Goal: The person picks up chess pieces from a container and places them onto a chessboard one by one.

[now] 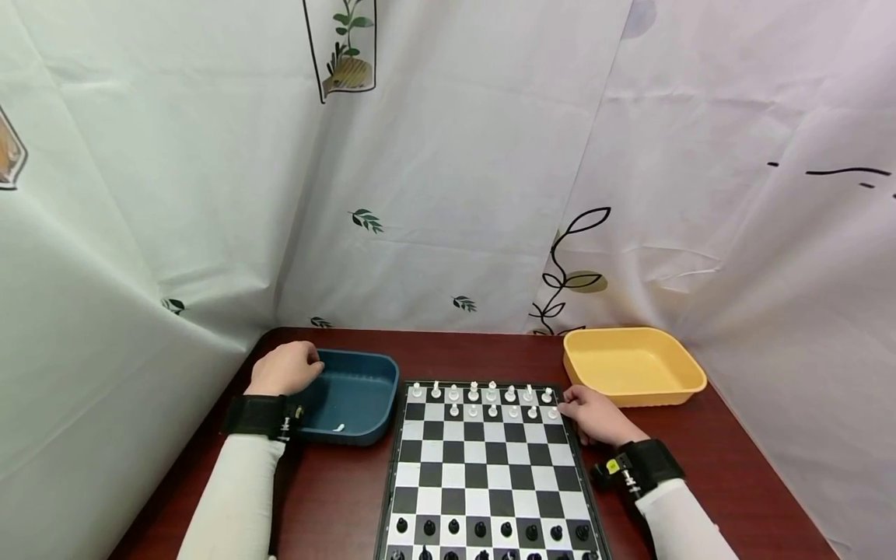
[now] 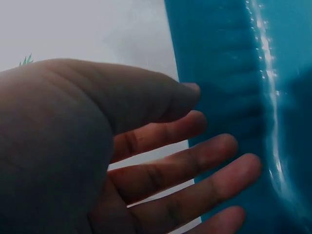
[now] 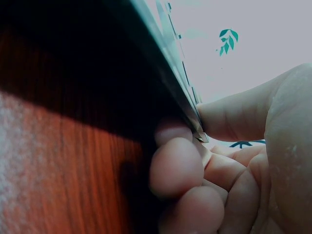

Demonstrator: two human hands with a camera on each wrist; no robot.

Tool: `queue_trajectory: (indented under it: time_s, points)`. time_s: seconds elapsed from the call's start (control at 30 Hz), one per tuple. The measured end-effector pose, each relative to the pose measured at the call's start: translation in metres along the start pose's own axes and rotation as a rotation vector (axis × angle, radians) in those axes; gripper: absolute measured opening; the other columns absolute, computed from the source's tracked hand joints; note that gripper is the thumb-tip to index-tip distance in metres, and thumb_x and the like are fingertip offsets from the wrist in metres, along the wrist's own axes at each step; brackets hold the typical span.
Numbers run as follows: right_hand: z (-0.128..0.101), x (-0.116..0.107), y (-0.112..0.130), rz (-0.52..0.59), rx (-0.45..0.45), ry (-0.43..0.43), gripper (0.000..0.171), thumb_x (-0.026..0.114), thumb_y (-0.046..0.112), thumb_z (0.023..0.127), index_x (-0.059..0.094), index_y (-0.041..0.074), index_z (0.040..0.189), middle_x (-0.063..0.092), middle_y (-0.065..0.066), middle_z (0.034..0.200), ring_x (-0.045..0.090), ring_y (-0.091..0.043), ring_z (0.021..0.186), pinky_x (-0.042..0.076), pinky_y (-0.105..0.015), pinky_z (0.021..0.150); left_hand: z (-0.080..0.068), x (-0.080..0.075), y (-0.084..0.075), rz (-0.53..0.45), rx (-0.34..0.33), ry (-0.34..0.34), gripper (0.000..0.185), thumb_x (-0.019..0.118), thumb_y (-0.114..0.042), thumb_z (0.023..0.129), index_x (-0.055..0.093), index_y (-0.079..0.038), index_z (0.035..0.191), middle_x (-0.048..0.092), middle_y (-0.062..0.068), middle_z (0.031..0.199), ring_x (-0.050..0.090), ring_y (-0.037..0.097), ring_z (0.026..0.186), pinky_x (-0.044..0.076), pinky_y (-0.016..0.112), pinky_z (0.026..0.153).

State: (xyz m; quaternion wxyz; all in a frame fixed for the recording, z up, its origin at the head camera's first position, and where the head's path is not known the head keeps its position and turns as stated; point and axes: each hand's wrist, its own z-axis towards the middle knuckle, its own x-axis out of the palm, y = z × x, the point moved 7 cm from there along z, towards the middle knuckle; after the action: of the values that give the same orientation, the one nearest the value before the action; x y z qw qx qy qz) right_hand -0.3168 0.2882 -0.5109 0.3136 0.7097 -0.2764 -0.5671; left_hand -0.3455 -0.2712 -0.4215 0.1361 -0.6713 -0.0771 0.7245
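This looks like a makeshift recording booth rather than a lived-in room: white curtains printed with leaf motifs close in a dark red wooden table on three sides, and only a chessboard and two plastic trays sit on it.

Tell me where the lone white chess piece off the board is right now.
In the head view it lies inside the blue tray as a small white piece near the front wall, left of the chessboard, below the left hand.
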Motion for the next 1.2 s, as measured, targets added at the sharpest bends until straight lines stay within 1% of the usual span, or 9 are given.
queue_trajectory:
  time_s: [0.17,0.23,0.37,0.5,0.67,0.77,0.9,1.03,1.2]
  points:
    - [0.0,0.0,0.0,-0.003,0.005,0.001,0.017,0.064,0.018,0.109,0.062,0.003,0.116,0.058,-0.009,0.063,0.059,-0.025,0.048,0.048,-0.039,0.051,-0.001,0.004,0.002,0.003,-0.02,0.042,0.021,0.075,-0.023,0.104,0.079,-0.004,0.112,0.077,0.013,0.103,0.069,0.027,0.084,0.059,0.055,0.075]
    - [0.0,0.0,0.001,-0.004,0.008,-0.002,0.017,0.064,0.018,0.109,0.062,0.003,0.115,0.058,-0.009,0.063,0.059,-0.025,0.048,0.048,-0.038,0.051,-0.002,0.007,0.0,-0.007,-0.007,0.071,0.021,0.076,-0.023,0.103,0.08,-0.005,0.113,0.078,0.013,0.106,0.069,0.026,0.086,0.059,0.055,0.077]
    - [0.0,0.001,0.001,0.004,-0.001,-0.003,0.016,0.064,0.018,0.109,0.062,0.003,0.115,0.058,-0.008,0.063,0.059,-0.024,0.048,0.048,-0.038,0.05,-0.005,0.017,-0.016,-0.06,0.09,0.176,0.017,0.078,-0.02,0.102,0.082,-0.006,0.11,0.078,0.008,0.1,0.069,0.021,0.081,0.059,0.048,0.076]
    - [-0.001,0.002,0.001,0.018,-0.015,-0.003,0.016,0.066,0.017,0.108,0.062,0.003,0.114,0.057,-0.008,0.061,0.058,-0.024,0.047,0.047,-0.037,0.049,-0.012,0.032,-0.037,-0.121,0.184,0.313,0.011,0.08,-0.019,0.101,0.082,-0.008,0.101,0.072,0.001,0.084,0.066,0.016,0.07,0.056,0.039,0.068]
    - [-0.003,0.001,0.002,0.025,-0.024,-0.011,0.016,0.066,0.016,0.108,0.062,0.003,0.114,0.056,-0.007,0.06,0.057,-0.023,0.046,0.046,-0.037,0.048,-0.02,0.047,-0.056,-0.102,0.25,0.409,0.02,0.086,-0.023,0.097,0.075,-0.016,0.082,0.066,-0.003,0.071,0.064,0.013,0.061,0.052,0.034,0.061]
    - [-0.003,0.001,0.003,0.021,-0.028,-0.009,0.015,0.066,0.016,0.107,0.062,0.003,0.112,0.056,-0.007,0.06,0.057,-0.023,0.046,0.046,-0.037,0.048,-0.024,0.054,-0.061,-0.076,0.264,0.463,0.029,0.088,-0.025,0.095,0.071,-0.018,0.073,0.062,-0.005,0.064,0.062,0.012,0.056,0.049,0.031,0.058]
    - [-0.003,0.001,0.002,0.017,-0.025,-0.005,0.014,0.066,0.016,0.108,0.062,0.003,0.112,0.056,-0.007,0.059,0.057,-0.023,0.046,0.046,-0.037,0.048,-0.028,0.06,-0.062,-0.061,0.265,0.527,0.036,0.09,-0.03,0.093,0.069,-0.018,0.067,0.059,-0.006,0.059,0.059,0.01,0.053,0.046,0.028,0.054]
    - [-0.003,0.001,0.003,0.02,-0.031,-0.008,0.016,0.067,0.017,0.108,0.061,0.003,0.112,0.056,-0.007,0.06,0.057,-0.023,0.046,0.046,-0.038,0.048,-0.031,0.059,-0.066,-0.062,0.282,0.553,0.036,0.092,-0.034,0.091,0.07,-0.018,0.068,0.062,-0.005,0.06,0.061,0.012,0.053,0.045,0.028,0.053]
    - [-0.002,0.001,0.003,0.024,-0.025,-0.01,0.017,0.067,0.018,0.108,0.061,0.003,0.113,0.057,-0.007,0.061,0.057,-0.023,0.046,0.046,-0.038,0.048,-0.034,0.059,-0.07,-0.077,0.276,0.592,0.033,0.096,-0.034,0.088,0.072,-0.019,0.07,0.066,-0.004,0.063,0.069,0.019,0.057,0.048,0.028,0.054]
